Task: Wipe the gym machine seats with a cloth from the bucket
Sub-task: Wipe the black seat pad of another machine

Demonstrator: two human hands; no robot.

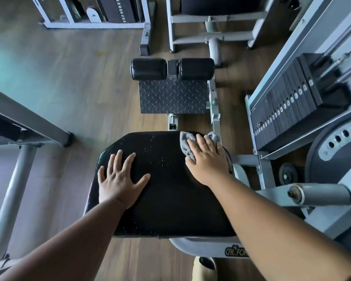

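Wiping stroke in progress on a gym machine seat, head view. The right hand [208,159] lies flat, fingers straight and together, pressing a small grey terry cloth [187,141] onto the far right corner of the black padded vinyl seat [166,191]; its grip is therefore open-palmed, holding the cloth only by downward pressure, with nothing pinched. The left hand [120,179] rests on the seat's left half with fingers spread, its grip likewise open and holding nothing, apparently as a brace. Pale specks scatter across the middle of the seat between the two hands, whether droplets or dust cannot be told. Beyond the seat stand two black cylindrical foam roller pads [171,68] above a dark grey diamond-pattern metal footplate [172,96]; a black weight stack [288,104] stands to the right. No bucket is in view. Judged step: wiping this seat, begun at the corner. The next move calls for sweeping the cloth leftward and nearer across the speckled area, and lifting the left hand to expose the surface beneath.
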